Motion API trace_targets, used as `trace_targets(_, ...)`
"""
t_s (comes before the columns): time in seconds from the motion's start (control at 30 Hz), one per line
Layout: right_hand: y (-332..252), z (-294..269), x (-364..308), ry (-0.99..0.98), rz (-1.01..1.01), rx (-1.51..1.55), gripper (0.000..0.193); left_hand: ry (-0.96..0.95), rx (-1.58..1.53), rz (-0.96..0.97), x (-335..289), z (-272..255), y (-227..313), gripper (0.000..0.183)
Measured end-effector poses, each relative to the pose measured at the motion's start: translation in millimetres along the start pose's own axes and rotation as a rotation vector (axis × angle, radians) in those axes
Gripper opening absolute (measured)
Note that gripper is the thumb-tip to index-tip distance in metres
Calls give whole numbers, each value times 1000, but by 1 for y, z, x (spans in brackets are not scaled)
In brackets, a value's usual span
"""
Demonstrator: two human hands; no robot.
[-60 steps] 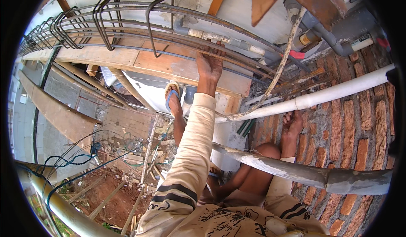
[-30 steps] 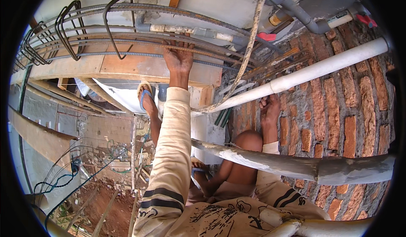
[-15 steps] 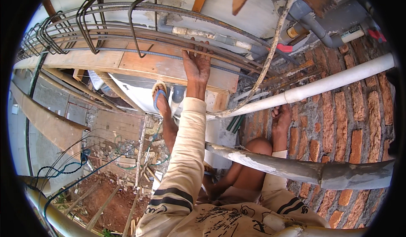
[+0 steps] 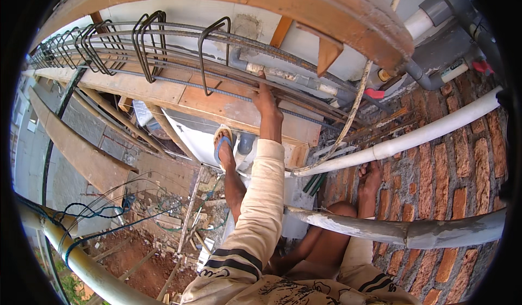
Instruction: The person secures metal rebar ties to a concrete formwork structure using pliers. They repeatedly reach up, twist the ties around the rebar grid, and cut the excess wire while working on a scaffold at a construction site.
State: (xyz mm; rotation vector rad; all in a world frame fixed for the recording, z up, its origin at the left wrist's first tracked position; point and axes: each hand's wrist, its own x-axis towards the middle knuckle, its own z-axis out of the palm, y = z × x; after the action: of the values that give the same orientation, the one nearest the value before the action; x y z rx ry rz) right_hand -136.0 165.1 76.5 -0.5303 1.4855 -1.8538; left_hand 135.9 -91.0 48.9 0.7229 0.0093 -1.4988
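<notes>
steel bars (image 4: 298, 95): head view, and there they are, a rusty bundle sweeping across the upper middle, right at the fingers of the left hand (image 4: 266, 101).
bar axis: upper left down to the right, slanting straight across the line of the left sleeve (image 4: 261, 185); the hand meets the bundle side-on, not end-on!
left grip: one finger stretched out over the bars, the others bent in among them; looks like contact, but clenched on a bar or merely resting, cannot tell.
nearer hand: the left, no contest; the right hand (image 4: 370, 180) is well apart from the bundle, lower and to the right.
right grip: fingers half curled, just below the white pipe (image 4: 418, 139) and beside the brick wall (image 4: 424, 166); whether they hold anything, cannot tell.
nearest stirrup (image 4: 202, 60): a bent steel loop around bars, left of the left hand and clear of it.
wooden board (image 4: 212, 103): lying lengthwise under the bundle.
grey pipe (image 4: 402, 231): crossing below the white one, over the right arm.
sandalled foot (image 4: 224, 147): below the board, left of that sleeve.
timber beam (image 4: 326, 11): big across the top, beyond the bars.
</notes>
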Motion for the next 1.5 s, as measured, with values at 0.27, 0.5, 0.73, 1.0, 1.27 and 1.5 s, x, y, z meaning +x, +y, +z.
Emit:
trace_targets(0.27,0,4,-3,8,-17,7,16,206,-48,190,30,12,4,39)
trace_targets(0.5,1,0,-1,-49,22,-16,14,193,-112,281,42,8,1,34)
trace_targets(0.73,1,3,-1,15,24,-60,15,235,-75,136,41,10,12,28)
trace_targets(1.0,-1,5,-4,9,23,-87,19,52,-4,-106,26,-10,26,26)
trace_targets(1.27,-2,8,-3,5,21,-66,19,-110,-94,-102,16,-15,23,36)
trace_targets(1.5,-1,4,-1,14,17,-72,18,261,265,360,-35,-7,7,31)
